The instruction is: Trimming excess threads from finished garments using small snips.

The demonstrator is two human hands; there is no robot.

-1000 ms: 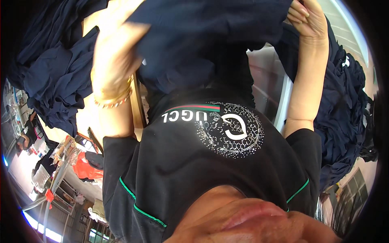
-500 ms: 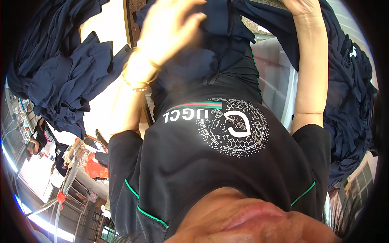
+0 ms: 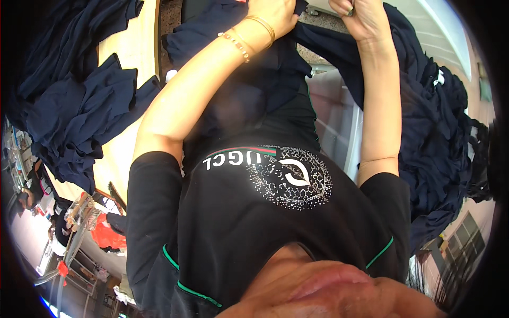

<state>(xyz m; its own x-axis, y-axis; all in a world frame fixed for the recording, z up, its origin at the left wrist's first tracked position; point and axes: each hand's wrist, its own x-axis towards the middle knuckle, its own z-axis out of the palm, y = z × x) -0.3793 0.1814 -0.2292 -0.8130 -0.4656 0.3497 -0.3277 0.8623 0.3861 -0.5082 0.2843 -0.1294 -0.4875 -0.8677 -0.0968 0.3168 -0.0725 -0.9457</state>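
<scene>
At the top edge, my left hand (image 3: 273,15), with bracelets at its wrist, is closed over the navy cloth (image 3: 238,79) lying across my lap. Part of its fingers is cut off by the frame. To its right, my right hand (image 3: 366,20) is raised with the fingers curled in. What those fingers hold, if anything, is too small and too near the edge to make out. A strip of navy cloth (image 3: 331,45) runs between the hands toward the large navy heap (image 3: 429,143) at the right.
On the left, more navy garments (image 3: 74,106) are piled on a pale wooden tabletop (image 3: 119,153). A translucent grey bin (image 3: 334,106) stands by my right forearm. Further off at lower left are a metal rack (image 3: 71,238) and a red-orange cloth (image 3: 108,231).
My left hand has moved right and forward, from open over the lap to closed on the cloth. The right hand has shifted a little left, its fingers now curled. The whole view has shifted slightly.
</scene>
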